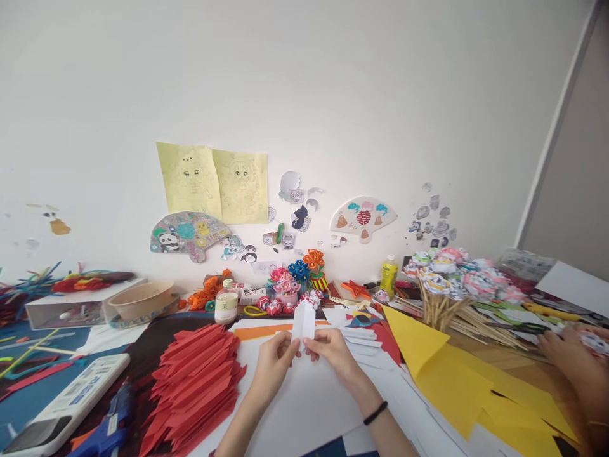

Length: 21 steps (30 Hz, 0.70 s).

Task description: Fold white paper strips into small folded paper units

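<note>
A small folded piece of white paper (303,320) stands upright between my two hands, with a crease running down it. My left hand (278,355) pinches its lower left corner between thumb and fingers. On the other side, my right hand (333,352) grips the lower right corner the same way; a black band circles that wrist. Beneath both hands lie large white sheets (295,406). Just left of my left hand is a big pile of folded red paper strips (195,387). An orange sheet (261,331) shows behind my hands.
Yellow paper sheets (457,387) lie to the right, near another person's hands (566,355). A blue glue gun (111,422) and a white box (71,400) are at left. Paper flowers on sticks (442,285), a bottle (226,303) and a glue bottle (389,276) stand along the wall.
</note>
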Tool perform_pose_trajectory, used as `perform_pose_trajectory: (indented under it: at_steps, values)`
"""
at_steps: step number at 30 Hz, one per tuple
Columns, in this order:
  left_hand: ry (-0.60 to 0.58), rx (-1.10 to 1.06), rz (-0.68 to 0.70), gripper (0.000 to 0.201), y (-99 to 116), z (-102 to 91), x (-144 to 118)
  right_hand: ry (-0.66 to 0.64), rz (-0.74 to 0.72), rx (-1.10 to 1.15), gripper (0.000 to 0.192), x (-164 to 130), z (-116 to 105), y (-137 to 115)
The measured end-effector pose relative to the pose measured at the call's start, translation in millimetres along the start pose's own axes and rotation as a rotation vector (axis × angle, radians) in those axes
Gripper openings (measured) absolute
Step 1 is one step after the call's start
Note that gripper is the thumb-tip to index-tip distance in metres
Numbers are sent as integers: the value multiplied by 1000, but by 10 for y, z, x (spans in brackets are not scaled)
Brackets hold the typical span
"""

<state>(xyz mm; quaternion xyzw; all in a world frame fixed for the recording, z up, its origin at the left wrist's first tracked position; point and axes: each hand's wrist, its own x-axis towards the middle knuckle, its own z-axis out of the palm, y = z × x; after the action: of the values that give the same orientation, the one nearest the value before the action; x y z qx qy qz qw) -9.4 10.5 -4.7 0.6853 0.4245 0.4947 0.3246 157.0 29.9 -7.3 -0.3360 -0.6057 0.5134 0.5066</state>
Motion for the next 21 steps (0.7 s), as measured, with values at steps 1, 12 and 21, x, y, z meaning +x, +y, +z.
perform_pose_trajectory:
  at_steps: [1,12,21]
  values:
    - [9,26,36,30,14,-16,-5,4,5,-1,35,5,-5,0]
    - [-67,390,353,22,90,-173,-47,13,31,-15,29,12,-62,-8]
    - [-36,373,354,19,32,-161,-18,-76,-36,-30,32,6,-78,9]
